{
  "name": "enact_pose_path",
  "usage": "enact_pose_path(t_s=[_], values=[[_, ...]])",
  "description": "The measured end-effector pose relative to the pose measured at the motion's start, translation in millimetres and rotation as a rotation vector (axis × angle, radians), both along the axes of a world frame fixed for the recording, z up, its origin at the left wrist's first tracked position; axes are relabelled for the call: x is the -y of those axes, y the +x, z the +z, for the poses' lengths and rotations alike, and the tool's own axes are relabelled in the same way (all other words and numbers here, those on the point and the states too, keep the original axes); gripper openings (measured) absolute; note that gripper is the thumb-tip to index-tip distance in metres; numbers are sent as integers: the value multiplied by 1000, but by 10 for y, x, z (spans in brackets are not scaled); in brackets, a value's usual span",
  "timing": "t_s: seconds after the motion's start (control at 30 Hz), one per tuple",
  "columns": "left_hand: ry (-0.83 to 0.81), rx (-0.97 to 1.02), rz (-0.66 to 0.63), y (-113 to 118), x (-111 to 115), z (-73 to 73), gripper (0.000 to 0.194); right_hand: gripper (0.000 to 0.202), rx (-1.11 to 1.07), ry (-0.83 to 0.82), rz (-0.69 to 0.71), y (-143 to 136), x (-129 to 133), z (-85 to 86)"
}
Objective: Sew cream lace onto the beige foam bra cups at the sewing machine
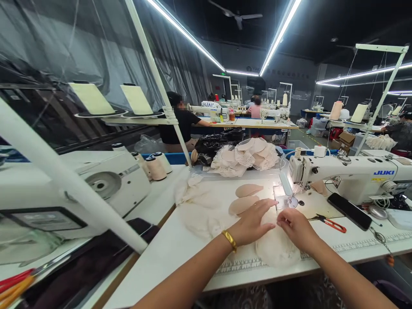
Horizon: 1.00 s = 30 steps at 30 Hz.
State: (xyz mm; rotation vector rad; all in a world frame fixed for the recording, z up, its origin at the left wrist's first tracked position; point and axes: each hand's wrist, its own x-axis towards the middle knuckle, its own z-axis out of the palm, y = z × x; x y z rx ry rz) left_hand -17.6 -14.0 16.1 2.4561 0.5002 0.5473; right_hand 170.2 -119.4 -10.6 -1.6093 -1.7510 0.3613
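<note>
Head view: the left hand (252, 221) and right hand (294, 227) press flat, fingers spread and gripping nothing, on a cream fabric piece (277, 249) lying on the worktop (180, 249) before the sewing machine (347, 171). It looks light, limp and easily shifted; best held at its edges.

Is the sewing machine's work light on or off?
On: the light on the sewing machine casts a bright patch on the table around the needle.
</note>
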Motion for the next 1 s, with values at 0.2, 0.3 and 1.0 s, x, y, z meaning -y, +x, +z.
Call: enact_pose_path(t_s=[0.2, 0.3, 1.0], values=[[-62, -137, -62, 48, -30, -41, 41, 29, -343, -49, 114, 92, 134, 72], [17, -151, 54, 71, -235, 16, 43, 36, -602, -256, 99, 175, -17, -11], [480, -357, 338, -247, -488, 40, 21, 39, -555, -139, -26, 222, -206, -227]])
